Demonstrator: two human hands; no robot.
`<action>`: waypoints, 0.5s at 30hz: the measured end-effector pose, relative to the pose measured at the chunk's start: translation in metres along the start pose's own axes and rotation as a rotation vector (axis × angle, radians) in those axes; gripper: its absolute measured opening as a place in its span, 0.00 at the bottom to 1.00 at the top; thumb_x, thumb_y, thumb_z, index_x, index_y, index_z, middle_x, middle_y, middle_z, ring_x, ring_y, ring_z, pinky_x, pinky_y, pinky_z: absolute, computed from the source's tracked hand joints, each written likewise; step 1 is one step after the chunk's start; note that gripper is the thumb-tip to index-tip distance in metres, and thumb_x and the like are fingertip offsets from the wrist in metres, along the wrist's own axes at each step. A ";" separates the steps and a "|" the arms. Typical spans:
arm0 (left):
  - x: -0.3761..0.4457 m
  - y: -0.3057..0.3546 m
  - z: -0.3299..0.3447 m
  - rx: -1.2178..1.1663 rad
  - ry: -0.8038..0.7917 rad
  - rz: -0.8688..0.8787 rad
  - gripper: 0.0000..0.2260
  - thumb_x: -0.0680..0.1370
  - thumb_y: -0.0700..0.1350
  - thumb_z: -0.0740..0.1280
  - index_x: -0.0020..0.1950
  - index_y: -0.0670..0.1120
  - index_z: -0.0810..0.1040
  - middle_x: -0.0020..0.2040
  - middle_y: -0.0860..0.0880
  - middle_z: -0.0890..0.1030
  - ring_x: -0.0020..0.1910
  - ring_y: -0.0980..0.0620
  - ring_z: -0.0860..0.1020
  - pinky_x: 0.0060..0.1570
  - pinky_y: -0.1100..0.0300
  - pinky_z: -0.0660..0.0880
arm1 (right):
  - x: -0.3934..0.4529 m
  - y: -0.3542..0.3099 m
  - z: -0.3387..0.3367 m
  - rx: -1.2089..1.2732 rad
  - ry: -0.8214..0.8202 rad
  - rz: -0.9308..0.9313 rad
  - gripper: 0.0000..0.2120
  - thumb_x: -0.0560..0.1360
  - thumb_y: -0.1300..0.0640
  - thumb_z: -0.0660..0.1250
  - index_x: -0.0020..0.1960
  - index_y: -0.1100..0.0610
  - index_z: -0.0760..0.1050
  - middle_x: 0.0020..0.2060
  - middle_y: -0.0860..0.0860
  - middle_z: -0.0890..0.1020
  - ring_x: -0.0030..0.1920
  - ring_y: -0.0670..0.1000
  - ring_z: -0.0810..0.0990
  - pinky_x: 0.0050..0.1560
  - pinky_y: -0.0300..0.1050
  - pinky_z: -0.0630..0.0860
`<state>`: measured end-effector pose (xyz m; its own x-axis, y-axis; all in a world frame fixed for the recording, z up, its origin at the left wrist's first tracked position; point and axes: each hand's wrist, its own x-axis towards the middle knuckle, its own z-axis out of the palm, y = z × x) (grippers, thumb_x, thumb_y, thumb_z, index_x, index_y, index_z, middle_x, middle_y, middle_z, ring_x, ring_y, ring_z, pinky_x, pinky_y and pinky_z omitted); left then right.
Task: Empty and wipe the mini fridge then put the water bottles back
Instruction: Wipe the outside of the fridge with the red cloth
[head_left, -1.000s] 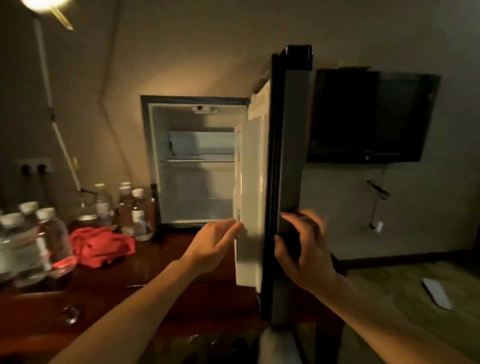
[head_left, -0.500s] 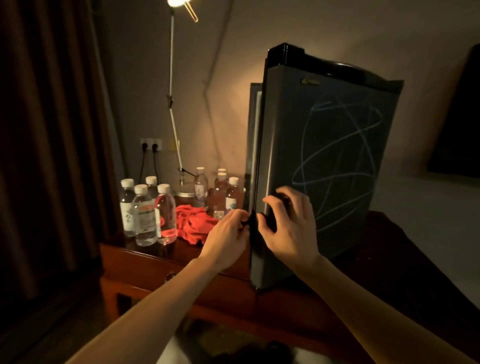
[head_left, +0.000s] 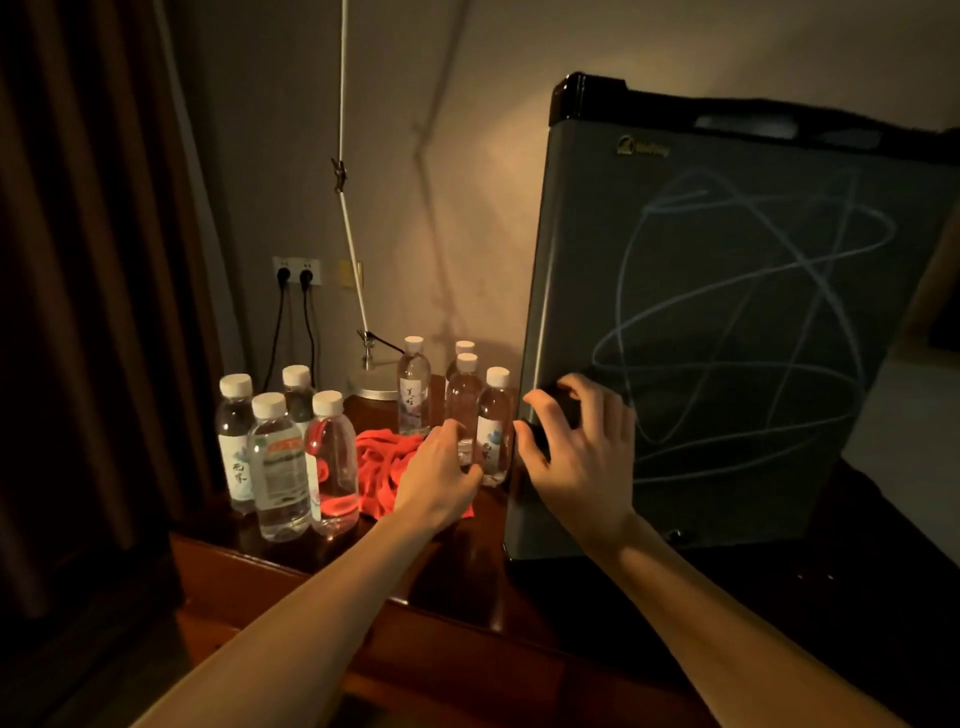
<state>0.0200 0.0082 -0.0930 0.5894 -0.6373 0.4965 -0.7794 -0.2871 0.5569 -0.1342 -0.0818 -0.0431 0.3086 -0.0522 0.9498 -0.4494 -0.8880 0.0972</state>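
The mini fridge (head_left: 727, 312) stands on the dark wooden table (head_left: 457, 582), its grey door shut and marked with pale scribbled loops. My right hand (head_left: 576, 457) grips the dark handle at the door's left edge. My left hand (head_left: 441, 475) hovers just left of the fridge over a red cloth (head_left: 382, 467), fingers loosely curled and holding nothing, close to the nearest water bottle (head_left: 494, 431). Several more capped bottles stand behind the cloth (head_left: 414, 389), and another group stands at the table's left end (head_left: 278, 467).
A lamp's white pole (head_left: 353, 249) rises from a round base (head_left: 374, 387) behind the bottles. Two plugs sit in a wall outlet (head_left: 296, 271). A dark curtain (head_left: 78, 312) hangs at the left. The table's front edge runs below my forearms.
The fridge door has swung from wide open to shut under my right hand. My left hand has left the door edge and moved left over the red cloth.
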 end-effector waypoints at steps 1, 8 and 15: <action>0.008 -0.001 0.003 -0.012 -0.004 -0.004 0.12 0.73 0.47 0.69 0.53 0.48 0.70 0.50 0.49 0.77 0.50 0.49 0.76 0.49 0.51 0.76 | 0.003 0.000 0.007 -0.014 -0.005 0.007 0.14 0.74 0.50 0.70 0.57 0.53 0.76 0.57 0.57 0.75 0.54 0.57 0.74 0.50 0.51 0.70; 0.052 -0.009 0.028 -0.102 -0.010 -0.071 0.19 0.71 0.50 0.71 0.58 0.50 0.69 0.54 0.48 0.76 0.53 0.47 0.77 0.52 0.49 0.76 | 0.021 0.001 0.053 -0.046 -0.055 0.076 0.12 0.75 0.52 0.68 0.59 0.50 0.75 0.57 0.56 0.75 0.54 0.57 0.71 0.52 0.52 0.67; 0.079 -0.014 0.048 -0.128 0.027 -0.099 0.24 0.69 0.55 0.74 0.59 0.53 0.67 0.56 0.50 0.79 0.55 0.45 0.80 0.51 0.45 0.78 | 0.018 0.030 0.098 -0.070 -0.212 0.078 0.11 0.74 0.55 0.70 0.56 0.54 0.78 0.59 0.57 0.76 0.59 0.57 0.71 0.53 0.55 0.71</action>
<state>0.0677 -0.0727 -0.0934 0.6690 -0.5901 0.4519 -0.6847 -0.2527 0.6837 -0.0596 -0.1539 -0.0519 0.4368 -0.2204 0.8721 -0.5331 -0.8444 0.0535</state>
